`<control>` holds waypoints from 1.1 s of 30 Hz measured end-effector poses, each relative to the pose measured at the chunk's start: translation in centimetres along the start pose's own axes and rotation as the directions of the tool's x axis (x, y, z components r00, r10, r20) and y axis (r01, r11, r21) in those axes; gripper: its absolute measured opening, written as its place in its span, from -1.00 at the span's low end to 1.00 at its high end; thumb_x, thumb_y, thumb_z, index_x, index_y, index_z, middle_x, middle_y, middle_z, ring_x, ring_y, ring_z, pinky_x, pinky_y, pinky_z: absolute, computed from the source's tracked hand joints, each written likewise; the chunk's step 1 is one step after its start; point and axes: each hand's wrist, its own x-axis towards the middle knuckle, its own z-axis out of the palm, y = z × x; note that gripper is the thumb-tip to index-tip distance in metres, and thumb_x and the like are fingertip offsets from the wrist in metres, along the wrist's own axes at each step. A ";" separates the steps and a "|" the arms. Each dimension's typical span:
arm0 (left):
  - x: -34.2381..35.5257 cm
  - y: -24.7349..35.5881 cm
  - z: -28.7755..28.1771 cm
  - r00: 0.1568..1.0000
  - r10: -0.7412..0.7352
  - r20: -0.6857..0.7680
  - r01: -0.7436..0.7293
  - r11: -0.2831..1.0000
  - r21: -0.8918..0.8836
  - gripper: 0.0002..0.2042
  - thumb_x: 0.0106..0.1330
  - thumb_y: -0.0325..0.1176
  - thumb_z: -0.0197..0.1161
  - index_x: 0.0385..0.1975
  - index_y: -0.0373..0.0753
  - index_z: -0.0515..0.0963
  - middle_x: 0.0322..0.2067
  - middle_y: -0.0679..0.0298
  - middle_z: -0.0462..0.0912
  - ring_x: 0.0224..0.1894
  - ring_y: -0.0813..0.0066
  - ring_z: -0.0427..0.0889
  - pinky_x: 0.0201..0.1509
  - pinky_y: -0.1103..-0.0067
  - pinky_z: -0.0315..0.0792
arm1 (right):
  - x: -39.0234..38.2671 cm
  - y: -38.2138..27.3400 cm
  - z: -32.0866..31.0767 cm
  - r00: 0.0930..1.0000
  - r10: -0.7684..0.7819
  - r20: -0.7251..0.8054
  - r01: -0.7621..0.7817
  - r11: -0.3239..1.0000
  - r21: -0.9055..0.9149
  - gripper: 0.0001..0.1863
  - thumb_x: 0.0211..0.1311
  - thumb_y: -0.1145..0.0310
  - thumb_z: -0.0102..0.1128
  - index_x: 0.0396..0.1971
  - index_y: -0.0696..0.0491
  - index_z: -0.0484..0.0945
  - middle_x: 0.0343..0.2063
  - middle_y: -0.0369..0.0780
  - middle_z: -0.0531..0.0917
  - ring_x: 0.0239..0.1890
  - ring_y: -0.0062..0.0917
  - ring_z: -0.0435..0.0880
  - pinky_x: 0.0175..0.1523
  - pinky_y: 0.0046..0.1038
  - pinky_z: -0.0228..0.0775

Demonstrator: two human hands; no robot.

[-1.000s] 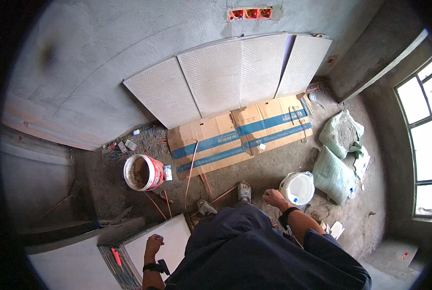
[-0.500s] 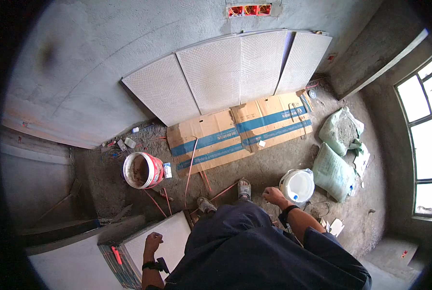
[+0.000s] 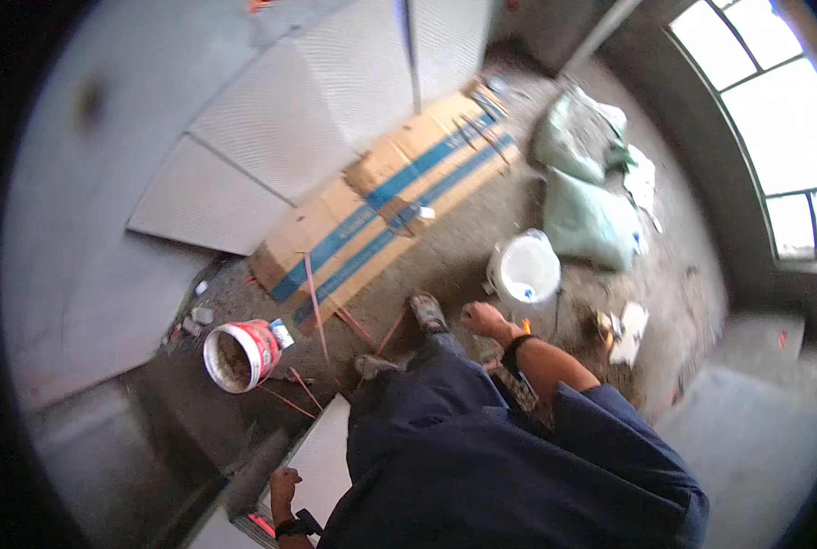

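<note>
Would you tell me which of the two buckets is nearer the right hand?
The white bucket, just beyond the right hand; the red-and-white one sits far left.

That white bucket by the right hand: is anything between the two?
Nothing visible. The right hand hangs closed just left of and below the white bucket, with only bare dusty floor between them. The left hand rests on the edge of a large pale tile, far from it.
</note>
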 end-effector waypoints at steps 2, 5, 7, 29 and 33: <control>1.1 2.0 -1.2 0.999 -0.009 0.052 0.000 0.985 0.175 -0.77 0.09 -0.32 0.19 -0.52 -0.41 0.55 -0.58 0.16 0.62 -0.50 0.44 0.60 -0.37 0.51 0.48 | -1.4 2.0 -0.4 0.998 0.054 -0.038 -0.054 0.999 0.008 -0.63 0.09 0.12 0.06 -0.36 0.13 0.62 -0.34 0.03 0.65 -0.21 -0.02 0.62 -0.13 -0.11 0.46; 4.5 5.1 -2.8 0.995 0.063 0.080 -0.086 0.941 0.329 -0.76 0.11 -0.30 0.20 -0.60 -0.39 0.54 -0.63 0.16 0.59 -0.52 0.45 0.57 -0.41 0.47 0.42 | -4.6 4.5 -0.3 0.979 0.161 -0.121 -0.151 0.985 0.084 -0.65 0.07 0.15 0.07 -0.36 0.14 0.60 -0.35 0.05 0.64 -0.23 -0.02 0.63 -0.15 -0.11 0.45; 7.6 7.0 -3.0 0.997 -0.048 0.065 0.023 0.938 0.345 -0.71 0.13 -0.27 0.21 -0.70 -0.37 0.51 -0.68 0.15 0.57 -0.56 0.43 0.54 -0.40 0.41 0.39 | -7.4 6.0 0.2 0.953 0.272 -0.131 -0.263 0.962 0.078 -0.65 0.07 0.14 0.08 -0.36 0.15 0.58 -0.37 0.07 0.63 -0.24 -0.02 0.62 -0.18 -0.11 0.44; 8.2 20.5 10.1 0.896 -0.158 0.415 -0.231 0.632 0.740 -0.75 0.22 -0.29 0.22 -0.57 -0.36 0.57 -0.58 0.16 0.61 -0.47 0.44 0.59 -0.31 0.46 0.45 | -8.2 35.3 11.7 0.765 0.641 0.067 -0.639 0.743 0.197 -0.59 0.02 0.17 0.20 -0.23 0.19 0.50 -0.20 0.06 0.60 -0.11 -0.02 0.58 -0.05 -0.12 0.44; 10.6 24.8 16.2 0.848 -0.399 0.348 0.022 0.683 0.730 -0.72 0.34 -0.23 0.03 -0.18 -0.32 0.50 -0.29 0.14 0.58 -0.20 0.30 0.51 -0.06 0.38 0.39 | -1.9 44.5 18.4 0.696 0.709 0.114 -0.714 0.667 0.214 -0.45 0.01 0.23 0.27 0.00 0.15 0.37 0.05 0.04 0.48 0.07 -0.03 0.48 0.10 -0.15 0.39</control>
